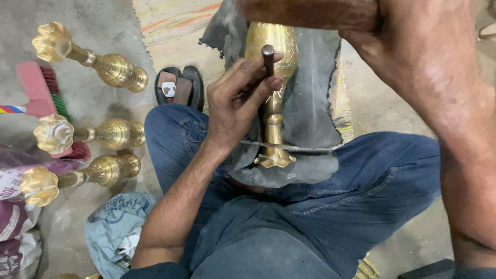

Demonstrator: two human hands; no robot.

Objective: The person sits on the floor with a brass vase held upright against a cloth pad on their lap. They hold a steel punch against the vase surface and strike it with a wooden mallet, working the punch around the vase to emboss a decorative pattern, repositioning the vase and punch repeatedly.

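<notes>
Brass vase-shaped piece lying on a grey slab across the lap, tied down near its flared foot by a cord. Left hand resting right on the brass piece, fingers pinched tight round a thin steel punch with the tip set against the upper body. Right hand up above and to the right of the brass piece, fist wrapped solid round a wooden mallet hanging over the punch head. Left of the brass piece, well apart on the concrete floor, three finished brass stands lying on their sides, a red brush just beside them. Beyond the brass piece, a woven mat with a dark sandal on its edge. Risk-wise, probably: a glancing blow skidding the punch off that curved polished surface and gouging it, or catching the fingertips so close under the punch head. Only one cord in sight too, so a roll under a hard hit looks possible. Can't tell how snug that cord really is.
</notes>
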